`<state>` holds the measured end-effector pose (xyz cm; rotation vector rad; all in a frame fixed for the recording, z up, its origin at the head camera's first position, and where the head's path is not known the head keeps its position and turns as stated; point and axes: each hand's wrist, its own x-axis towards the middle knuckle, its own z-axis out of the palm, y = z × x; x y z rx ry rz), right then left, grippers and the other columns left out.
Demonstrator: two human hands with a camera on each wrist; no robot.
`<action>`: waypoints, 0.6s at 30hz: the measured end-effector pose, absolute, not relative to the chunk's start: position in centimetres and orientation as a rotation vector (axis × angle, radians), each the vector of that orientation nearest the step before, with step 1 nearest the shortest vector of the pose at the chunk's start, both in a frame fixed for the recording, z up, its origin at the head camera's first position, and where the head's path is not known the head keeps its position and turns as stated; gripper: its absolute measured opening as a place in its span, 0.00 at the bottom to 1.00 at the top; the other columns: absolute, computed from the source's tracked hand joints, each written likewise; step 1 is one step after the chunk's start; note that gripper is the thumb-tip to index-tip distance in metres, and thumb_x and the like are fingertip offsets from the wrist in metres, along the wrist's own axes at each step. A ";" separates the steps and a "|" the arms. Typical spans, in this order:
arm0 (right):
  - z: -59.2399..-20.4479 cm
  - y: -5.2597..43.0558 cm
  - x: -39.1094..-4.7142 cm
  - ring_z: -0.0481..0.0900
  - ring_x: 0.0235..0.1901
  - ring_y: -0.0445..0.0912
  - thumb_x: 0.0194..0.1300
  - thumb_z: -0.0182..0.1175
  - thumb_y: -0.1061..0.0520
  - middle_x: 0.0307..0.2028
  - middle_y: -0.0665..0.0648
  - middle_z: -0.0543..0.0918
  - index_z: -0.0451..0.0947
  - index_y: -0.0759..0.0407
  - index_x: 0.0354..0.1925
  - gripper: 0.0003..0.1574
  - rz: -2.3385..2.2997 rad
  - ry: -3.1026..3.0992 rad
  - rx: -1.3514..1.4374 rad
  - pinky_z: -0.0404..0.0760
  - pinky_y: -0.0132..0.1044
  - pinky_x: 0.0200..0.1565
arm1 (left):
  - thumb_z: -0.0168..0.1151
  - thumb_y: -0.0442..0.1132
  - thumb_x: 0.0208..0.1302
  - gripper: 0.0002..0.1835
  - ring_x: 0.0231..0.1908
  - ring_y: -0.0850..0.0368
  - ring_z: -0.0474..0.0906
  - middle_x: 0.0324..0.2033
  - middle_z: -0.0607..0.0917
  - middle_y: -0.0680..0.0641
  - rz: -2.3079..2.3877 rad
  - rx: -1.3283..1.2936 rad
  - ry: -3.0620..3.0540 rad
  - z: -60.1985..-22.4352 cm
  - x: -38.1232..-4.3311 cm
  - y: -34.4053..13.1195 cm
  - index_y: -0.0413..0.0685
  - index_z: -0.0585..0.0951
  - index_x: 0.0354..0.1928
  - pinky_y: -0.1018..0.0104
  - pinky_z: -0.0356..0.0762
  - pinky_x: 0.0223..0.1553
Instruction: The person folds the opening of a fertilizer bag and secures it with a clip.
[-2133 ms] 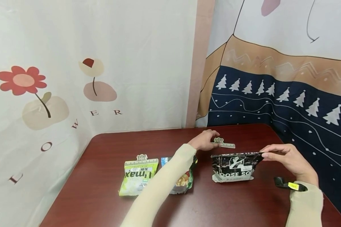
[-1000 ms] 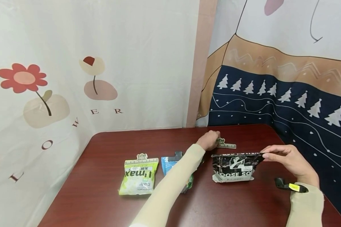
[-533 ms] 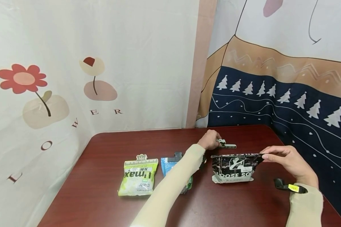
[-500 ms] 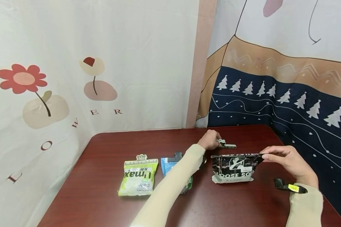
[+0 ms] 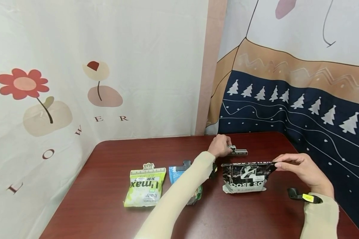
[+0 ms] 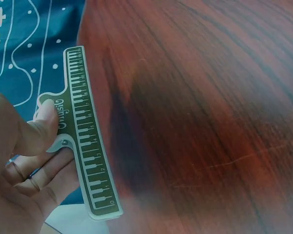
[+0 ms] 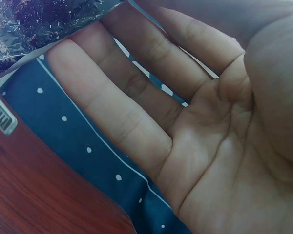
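Observation:
My left hand (image 5: 220,146) pinches the handle of a flat bag clip (image 6: 90,146), olive green with a piano-key ruler print. In the left wrist view the thumb presses its handle and the fingers lie behind. The clip is close over the table behind a black and white snack bag (image 5: 244,177). That bag stands upright, its top edge folded flat. My right hand (image 5: 306,172) pinches the bag's upper right corner between thumb and fingers. In the right wrist view the bag's dark foil (image 7: 44,29) meets the fingertips, and the thumb's tip is hidden.
At the left lies a green bag (image 5: 145,189) with a matching ruler clip (image 5: 148,168) along its top. Beside it, a blue bag (image 5: 175,174) with a black clip (image 5: 183,166) is partly hidden by my left sleeve. A printed curtain (image 5: 155,66) rises behind the reddish-brown table (image 5: 227,219).
My left hand has moved slightly right onto the bag clip and taken hold of it, and the clip has tilted in its grip. The right hand and the black bag stay put.

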<state>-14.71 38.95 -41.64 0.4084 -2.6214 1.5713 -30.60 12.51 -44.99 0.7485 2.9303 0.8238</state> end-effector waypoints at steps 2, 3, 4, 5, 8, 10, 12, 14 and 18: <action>-41.6 38.9 -14.7 0.83 0.34 0.46 0.61 0.62 0.62 0.36 0.53 0.86 0.81 0.66 0.42 0.11 1.568 -2.627 0.415 0.81 0.36 0.37 | 0.70 0.38 0.49 0.07 0.26 0.63 0.74 0.23 0.79 0.60 0.848 0.750 2.931 -44.8 -30.6 12.3 0.57 0.81 0.21 0.73 0.72 0.25; -41.6 38.9 -14.7 0.83 0.34 0.46 0.62 0.61 0.62 0.36 0.53 0.86 0.81 0.67 0.42 0.11 1.568 -2.627 0.422 0.81 0.36 0.37 | 0.70 0.38 0.49 0.07 0.25 0.63 0.73 0.22 0.79 0.60 0.859 0.754 2.932 -44.7 -30.6 12.1 0.57 0.81 0.20 0.73 0.72 0.25; -41.6 38.9 -14.7 0.83 0.34 0.46 0.62 0.61 0.62 0.36 0.53 0.86 0.81 0.67 0.42 0.11 1.568 -2.626 0.429 0.81 0.35 0.37 | 0.70 0.38 0.49 0.08 0.25 0.63 0.73 0.21 0.78 0.60 0.872 0.760 2.935 -44.6 -30.6 12.0 0.58 0.81 0.20 0.73 0.71 0.24; -41.6 39.0 -14.7 0.83 0.34 0.46 0.62 0.61 0.63 0.36 0.53 0.86 0.81 0.67 0.42 0.11 1.567 -2.626 0.436 0.81 0.35 0.37 | 0.70 0.38 0.49 0.08 0.25 0.63 0.73 0.20 0.78 0.60 0.887 0.768 2.935 -44.5 -30.5 11.9 0.57 0.80 0.19 0.73 0.71 0.24; -41.6 39.0 -14.7 0.82 0.34 0.45 0.62 0.61 0.63 0.36 0.53 0.86 0.81 0.68 0.42 0.11 1.565 -2.625 0.456 0.81 0.35 0.37 | 0.70 0.38 0.49 0.10 0.25 0.63 0.73 0.19 0.78 0.59 0.938 0.788 2.939 -44.2 -30.5 11.4 0.57 0.79 0.17 0.73 0.70 0.23; -41.7 38.9 -14.7 0.83 0.35 0.46 0.61 0.62 0.62 0.36 0.53 0.86 0.81 0.67 0.42 0.11 1.573 -2.622 0.429 0.81 0.35 0.37 | 0.69 0.37 0.49 0.10 0.25 0.63 0.73 0.18 0.78 0.59 0.973 0.802 2.940 -44.0 -30.4 11.2 0.57 0.78 0.17 0.73 0.70 0.23; -41.7 38.9 -14.8 0.82 0.35 0.48 0.61 0.62 0.62 0.36 0.54 0.86 0.81 0.66 0.42 0.11 1.570 -2.626 0.400 0.81 0.36 0.37 | 0.69 0.37 0.50 0.11 0.25 0.63 0.73 0.18 0.78 0.60 1.008 0.811 2.936 -43.7 -30.3 10.9 0.57 0.78 0.16 0.73 0.70 0.23; -41.8 38.9 -14.8 0.83 0.35 0.49 0.60 0.63 0.60 0.36 0.54 0.86 0.82 0.65 0.42 0.11 1.574 -2.625 0.362 0.81 0.37 0.37 | 0.68 0.36 0.50 0.11 0.25 0.63 0.73 0.17 0.78 0.60 1.038 0.819 2.931 -43.3 -30.2 10.6 0.57 0.79 0.16 0.73 0.70 0.23; -41.9 39.0 -14.8 0.83 0.36 0.51 0.60 0.63 0.60 0.36 0.54 0.86 0.82 0.65 0.42 0.12 1.576 -2.624 0.337 0.82 0.37 0.37 | 0.67 0.33 0.49 0.10 0.23 0.64 0.73 0.14 0.78 0.60 1.095 0.840 2.916 -42.4 -29.9 10.2 0.56 0.80 0.16 0.74 0.71 0.21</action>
